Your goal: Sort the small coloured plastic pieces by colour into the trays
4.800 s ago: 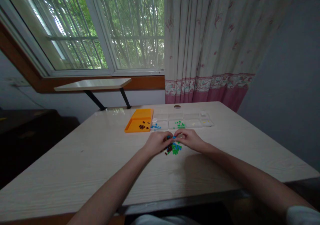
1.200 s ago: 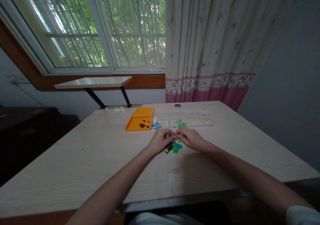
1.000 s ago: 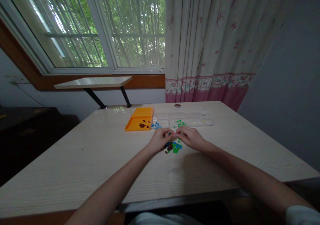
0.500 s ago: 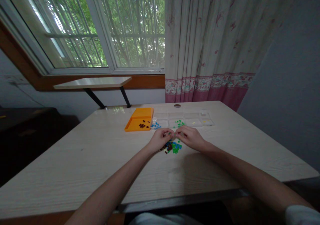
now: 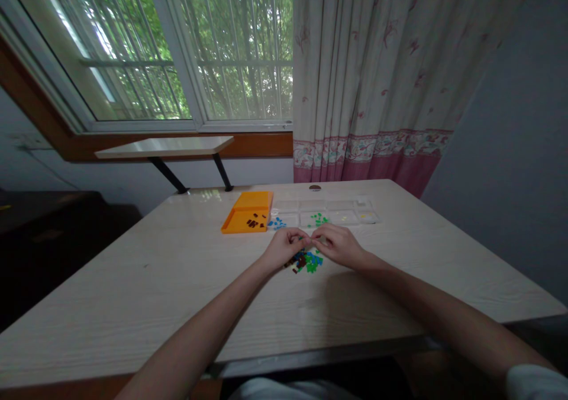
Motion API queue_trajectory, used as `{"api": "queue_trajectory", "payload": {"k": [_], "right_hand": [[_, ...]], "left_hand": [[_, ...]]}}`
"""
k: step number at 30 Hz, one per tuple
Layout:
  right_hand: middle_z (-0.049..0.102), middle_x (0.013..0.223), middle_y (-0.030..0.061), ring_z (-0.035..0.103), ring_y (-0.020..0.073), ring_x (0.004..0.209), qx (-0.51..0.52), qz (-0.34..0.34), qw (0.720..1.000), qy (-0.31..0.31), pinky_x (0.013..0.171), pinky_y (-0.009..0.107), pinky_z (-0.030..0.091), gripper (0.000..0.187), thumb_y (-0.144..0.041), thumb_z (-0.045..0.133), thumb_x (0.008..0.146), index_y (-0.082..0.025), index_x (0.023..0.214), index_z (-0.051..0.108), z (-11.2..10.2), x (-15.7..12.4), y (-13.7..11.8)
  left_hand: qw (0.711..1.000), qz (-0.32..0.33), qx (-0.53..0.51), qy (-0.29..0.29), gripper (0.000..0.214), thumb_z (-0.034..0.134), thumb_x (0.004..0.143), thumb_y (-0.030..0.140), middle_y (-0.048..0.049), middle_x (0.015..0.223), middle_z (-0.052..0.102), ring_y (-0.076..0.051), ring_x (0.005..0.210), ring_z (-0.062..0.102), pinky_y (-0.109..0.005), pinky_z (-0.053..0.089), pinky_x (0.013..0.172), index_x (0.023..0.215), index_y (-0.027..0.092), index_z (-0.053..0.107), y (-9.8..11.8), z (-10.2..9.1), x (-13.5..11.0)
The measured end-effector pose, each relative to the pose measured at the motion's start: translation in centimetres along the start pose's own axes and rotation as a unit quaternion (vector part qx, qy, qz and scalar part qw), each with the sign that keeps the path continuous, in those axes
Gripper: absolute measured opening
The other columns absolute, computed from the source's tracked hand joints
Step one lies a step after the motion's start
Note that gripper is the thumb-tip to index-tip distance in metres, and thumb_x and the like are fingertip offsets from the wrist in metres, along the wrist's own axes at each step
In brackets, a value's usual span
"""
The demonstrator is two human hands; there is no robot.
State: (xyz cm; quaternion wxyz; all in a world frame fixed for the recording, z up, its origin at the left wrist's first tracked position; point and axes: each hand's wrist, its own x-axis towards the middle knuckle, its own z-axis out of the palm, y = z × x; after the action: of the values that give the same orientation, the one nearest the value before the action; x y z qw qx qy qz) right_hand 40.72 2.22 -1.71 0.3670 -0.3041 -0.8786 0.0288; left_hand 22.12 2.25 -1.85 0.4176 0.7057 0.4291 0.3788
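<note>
My left hand [image 5: 286, 248] and my right hand [image 5: 336, 243] meet fingertip to fingertip just above a pile of small plastic pieces [image 5: 310, 262], coloured green, blue and brown. Both hands are closed in a pinch. Whatever sits between the fingertips is too small to make out. Behind them lies a clear compartment tray [image 5: 339, 204]. Green pieces [image 5: 318, 218] are in one of its front compartments, blue pieces [image 5: 277, 222] in the one to the left, and a few yellow bits further right. Brown pieces [image 5: 252, 223] rest in an open orange box [image 5: 246, 213] at the tray's left.
The pale wooden table [image 5: 186, 293] carries all of this. A small raised shelf [image 5: 166, 146] on black legs stands at its back left. A dark round disc [image 5: 315, 187] is set at the back edge, in front of the curtain [image 5: 377, 92].
My fingertips have drawn slightly closer together, and the green bit seen between them before is now hidden. The pile, the tray and the orange box have stayed in place.
</note>
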Motion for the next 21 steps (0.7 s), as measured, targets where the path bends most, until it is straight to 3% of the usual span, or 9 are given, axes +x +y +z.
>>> {"api": "queue_trajectory", "payload": {"k": [11, 21], "right_hand": [[0.063, 0.080, 0.0043, 0.058, 0.0132, 0.075, 0.004, -0.012, 1.000, -0.005, 0.067, 0.023, 0.043, 0.016, -0.028, 0.046, 0.086, -0.020, 0.087, 0.060, 0.24, -0.04, 0.43], [0.063, 0.081, 0.0046, 0.058, 0.0134, 0.076, 0.001, -0.016, 1.000, 0.010, 0.067, 0.023, 0.043, 0.016, -0.027, 0.046, 0.085, -0.019, 0.087, 0.060, 0.28, -0.05, 0.29]], "left_hand": [[1.000, 0.000, -0.012, 0.000, 0.025, 0.056, 0.068, 0.032, 0.0059, 0.047, 0.038, -0.005, 0.043, 0.027, -0.017, 0.018, 0.042, 0.074, 0.009, 0.063, 0.05, 0.03, -0.12], [1.000, -0.001, -0.014, 0.004, 0.030, 0.057, 0.069, 0.037, 0.0067, 0.045, 0.034, -0.005, 0.042, 0.025, -0.018, 0.017, 0.041, 0.073, 0.009, 0.063, 0.36, 0.05, -0.20]]}}
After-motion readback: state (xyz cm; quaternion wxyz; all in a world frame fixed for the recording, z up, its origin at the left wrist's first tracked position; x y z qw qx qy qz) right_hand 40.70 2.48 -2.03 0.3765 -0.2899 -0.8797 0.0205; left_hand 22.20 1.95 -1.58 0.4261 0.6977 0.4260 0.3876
